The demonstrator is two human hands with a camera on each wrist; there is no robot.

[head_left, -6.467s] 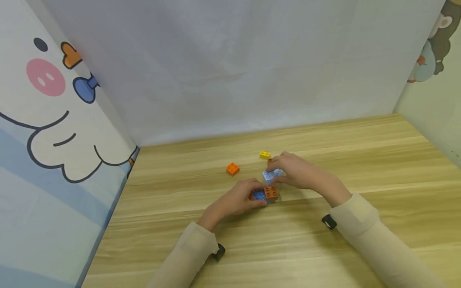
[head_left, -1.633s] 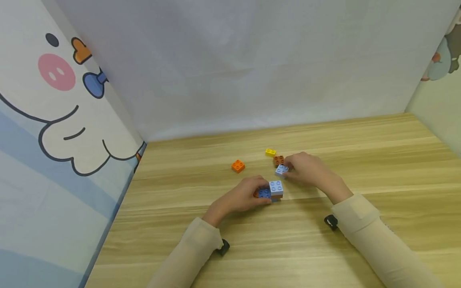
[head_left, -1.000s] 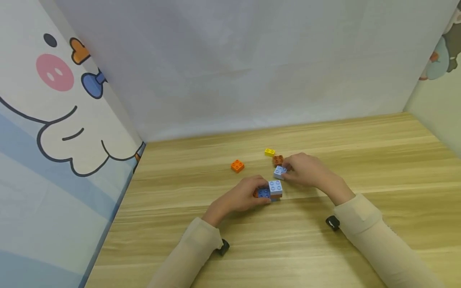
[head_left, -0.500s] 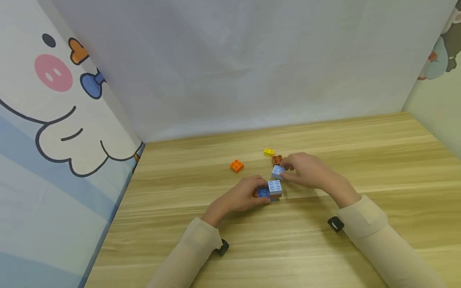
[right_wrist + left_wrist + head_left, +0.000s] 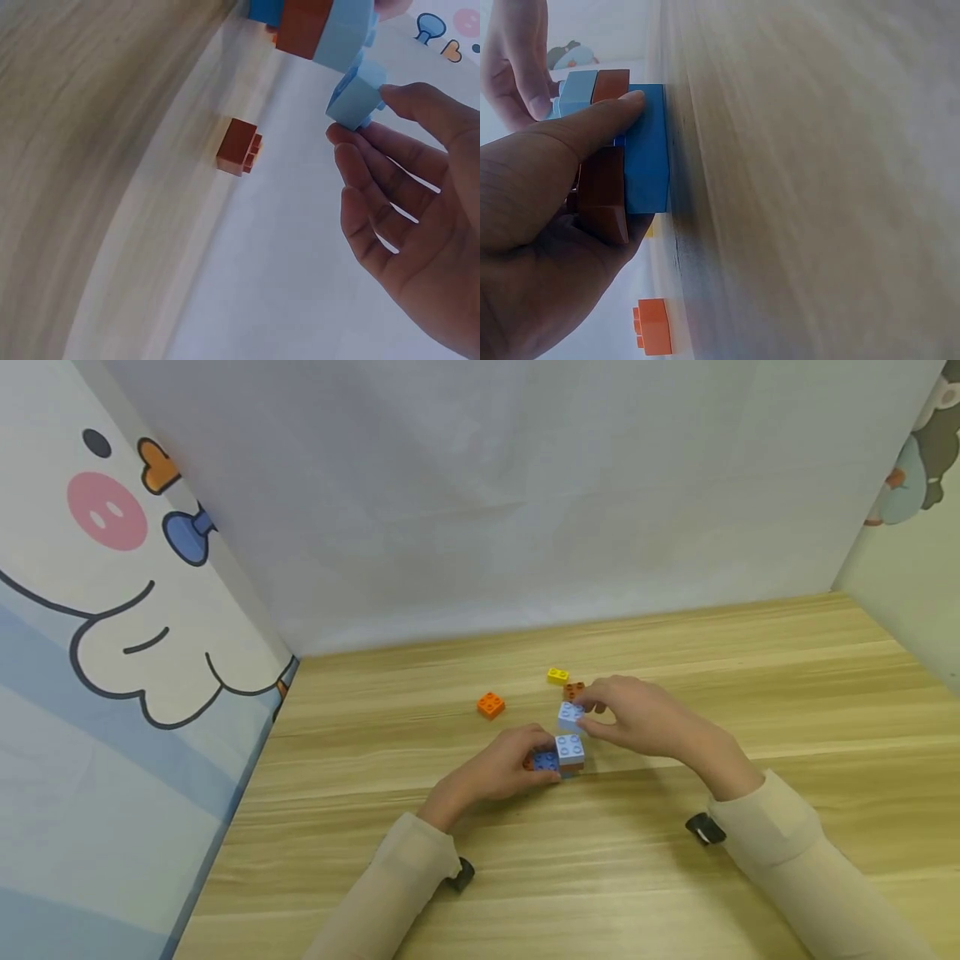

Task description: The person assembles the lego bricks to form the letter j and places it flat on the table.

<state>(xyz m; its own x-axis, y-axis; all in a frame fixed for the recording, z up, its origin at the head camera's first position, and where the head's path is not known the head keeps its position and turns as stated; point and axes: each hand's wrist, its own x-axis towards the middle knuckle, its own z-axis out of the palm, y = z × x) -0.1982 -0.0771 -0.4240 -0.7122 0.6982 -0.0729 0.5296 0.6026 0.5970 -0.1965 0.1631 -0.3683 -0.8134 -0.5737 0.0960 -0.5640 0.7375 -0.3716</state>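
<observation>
My left hand [image 5: 501,770] grips a small stack of toy building bricks on the table. In the left wrist view the stack has a blue brick [image 5: 646,161] at the bottom, a brown brick [image 5: 602,195] on one end, and another brown brick [image 5: 612,84] topped by a light blue brick [image 5: 577,90] on the other end. Between thumb and fingertips my right hand [image 5: 637,718] pinches a second light blue brick [image 5: 354,99], lifted off the table. It hangs just behind the stack's light blue top, slightly tilted in the right wrist view.
A loose brown brick [image 5: 238,146] lies on the wooden table [image 5: 622,877] behind the pinched brick, partly covered by the right hand in the head view. Beyond it is a small yellow brick [image 5: 557,676]. Farther left lies an orange brick [image 5: 491,706]. A pale curtain [image 5: 480,510] backs the table.
Since the earliest frame, a light blue brick has come onto the stack's brown brick. My right hand has since taken a second light blue brick, raising it and moving it left toward the stack.
</observation>
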